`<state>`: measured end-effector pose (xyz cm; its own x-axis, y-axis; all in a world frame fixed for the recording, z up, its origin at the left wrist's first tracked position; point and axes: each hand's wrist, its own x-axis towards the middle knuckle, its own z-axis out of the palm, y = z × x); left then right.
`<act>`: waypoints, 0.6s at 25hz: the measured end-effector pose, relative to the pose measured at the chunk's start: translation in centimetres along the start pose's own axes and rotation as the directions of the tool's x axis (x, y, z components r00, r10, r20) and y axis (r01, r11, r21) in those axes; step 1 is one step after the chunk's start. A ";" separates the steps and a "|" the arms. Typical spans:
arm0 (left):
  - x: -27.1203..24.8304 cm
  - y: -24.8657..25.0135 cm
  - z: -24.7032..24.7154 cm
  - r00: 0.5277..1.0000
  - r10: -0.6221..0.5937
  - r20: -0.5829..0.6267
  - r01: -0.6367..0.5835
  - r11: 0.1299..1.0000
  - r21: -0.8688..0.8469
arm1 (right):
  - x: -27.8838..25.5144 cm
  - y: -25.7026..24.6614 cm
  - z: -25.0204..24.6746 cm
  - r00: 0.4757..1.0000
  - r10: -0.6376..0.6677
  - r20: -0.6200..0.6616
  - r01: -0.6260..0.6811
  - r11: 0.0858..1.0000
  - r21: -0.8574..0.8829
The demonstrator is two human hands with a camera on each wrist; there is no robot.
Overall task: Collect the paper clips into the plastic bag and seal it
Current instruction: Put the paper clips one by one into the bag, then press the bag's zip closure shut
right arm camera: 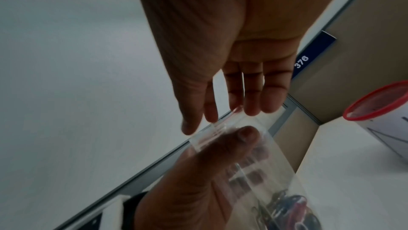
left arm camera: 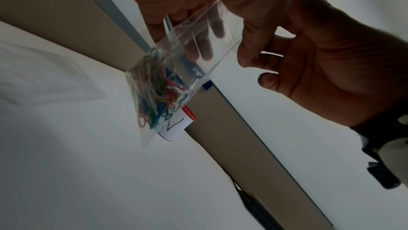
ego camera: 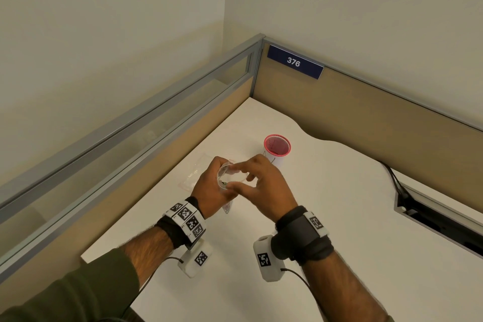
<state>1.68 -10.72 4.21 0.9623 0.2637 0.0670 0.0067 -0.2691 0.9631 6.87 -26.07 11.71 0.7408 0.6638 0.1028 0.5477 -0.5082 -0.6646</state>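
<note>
the left hand (ego camera: 213,185) grips a clear plastic bag (ego camera: 230,178) above the white desk (ego camera: 339,217), fingers curled round it. the right hand (ego camera: 264,185) meets the bag's top edge with index finger and thumb. a red-rimmed cup (ego camera: 277,150) stands just behind the hands. another clear bag (ego camera: 194,174) lies flat to the left. a blue sign (ego camera: 294,61) reads 376.

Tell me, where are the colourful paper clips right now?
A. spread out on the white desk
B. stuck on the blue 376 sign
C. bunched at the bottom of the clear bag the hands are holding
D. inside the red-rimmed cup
C: the left wrist view shows the paper clips bunched in the lower end of the clear plastic bag, which the left hand grips while the right hand reaches its top.
</note>
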 end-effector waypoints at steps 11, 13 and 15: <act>-0.4 1.8 0.3 0.998 0.060 -0.002 -0.060 0.997 -0.056 | -0.6 -1.3 -1.8 0.990 -0.020 0.141 0.058 0.960 -0.273; -0.6 2.3 0.3 0.997 0.073 0.003 -0.072 0.994 -0.085 | -1.0 -1.3 -2.3 0.992 -0.025 0.127 0.049 0.981 -0.190; -0.8 2.3 0.0 0.996 0.085 0.014 -0.083 0.991 -0.103 | -1.4 -1.4 -3.4 0.994 -0.017 0.110 0.027 0.995 -0.091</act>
<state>0.93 -11.58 6.41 0.9630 0.2273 0.1451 -0.1015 -0.1932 0.9759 6.33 -28.14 15.03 0.6841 0.7287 0.0316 0.6005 -0.5381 -0.5915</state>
